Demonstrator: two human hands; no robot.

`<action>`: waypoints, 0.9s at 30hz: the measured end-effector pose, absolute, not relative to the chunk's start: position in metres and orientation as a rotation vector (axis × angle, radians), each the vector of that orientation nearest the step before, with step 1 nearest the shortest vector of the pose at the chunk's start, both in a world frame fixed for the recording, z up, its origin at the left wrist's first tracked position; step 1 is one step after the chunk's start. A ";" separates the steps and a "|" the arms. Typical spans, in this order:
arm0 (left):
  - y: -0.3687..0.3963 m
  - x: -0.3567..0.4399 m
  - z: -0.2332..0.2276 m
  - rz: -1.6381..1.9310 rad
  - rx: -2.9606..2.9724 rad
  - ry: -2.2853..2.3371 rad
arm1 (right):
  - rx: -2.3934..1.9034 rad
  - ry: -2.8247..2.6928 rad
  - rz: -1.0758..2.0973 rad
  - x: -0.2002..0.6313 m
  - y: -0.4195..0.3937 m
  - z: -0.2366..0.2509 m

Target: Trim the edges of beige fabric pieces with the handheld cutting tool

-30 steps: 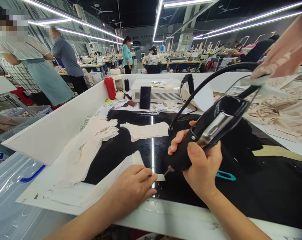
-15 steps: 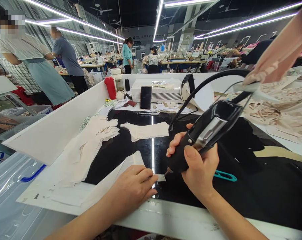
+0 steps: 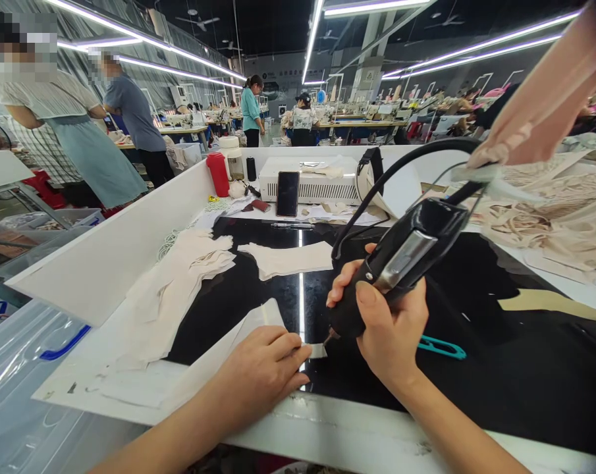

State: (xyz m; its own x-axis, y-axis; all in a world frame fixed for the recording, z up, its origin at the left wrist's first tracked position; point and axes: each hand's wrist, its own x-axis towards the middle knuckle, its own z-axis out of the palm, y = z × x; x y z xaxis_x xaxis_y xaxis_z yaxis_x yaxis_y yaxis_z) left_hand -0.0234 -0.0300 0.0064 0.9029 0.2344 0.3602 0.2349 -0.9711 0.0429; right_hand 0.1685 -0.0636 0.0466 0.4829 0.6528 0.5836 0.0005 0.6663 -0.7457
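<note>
My left hand [image 3: 265, 365] lies low over a cream fabric piece [image 3: 265, 315], its fingers closed on it and pressing it to the black work surface [image 3: 377, 388]. A narrow end of the fabric [image 3: 319, 351] sticks out past the fingertips. My right hand [image 3: 389, 322] is wrapped round a black corded hand tool [image 3: 401, 253] with a silver plate on its side. The tool is tilted, its thin metal tip down at the protruding fabric end. Whether the tip touches the fabric I cannot tell.
Stacked cream fabric pieces [image 3: 179, 276] lie left, another cut piece [image 3: 292, 259] ahead. A teal tool handle [image 3: 443, 347] and beige strip [image 3: 549, 301] lie right. Behind stand a phone [image 3: 288, 193], white machine [image 3: 310, 178] and red container [image 3: 217, 174]. Pink cloth [image 3: 539, 125] hangs around the cord.
My right hand and the tool have shifted slightly left, with the tip moving a little up along the fabric end. My left hand has stayed put.
</note>
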 end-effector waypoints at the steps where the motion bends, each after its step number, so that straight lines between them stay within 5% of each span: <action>1: -0.030 -0.024 0.006 -0.582 -3.061 -0.375 | -0.758 -1.000 0.450 0.169 -0.064 0.047; 27: -0.013 -0.030 0.006 -0.814 -3.165 -0.401 | -0.723 -1.010 0.457 0.173 -0.075 0.046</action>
State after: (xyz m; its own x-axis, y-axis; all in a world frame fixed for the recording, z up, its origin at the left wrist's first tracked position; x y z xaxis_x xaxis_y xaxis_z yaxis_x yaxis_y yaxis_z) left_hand -0.0304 -0.0134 0.0062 0.8491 0.2698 0.4542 0.1957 -0.9592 0.2040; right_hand 0.1734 -0.0753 0.0461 0.4702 0.6494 0.5976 -0.0196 0.6847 -0.7286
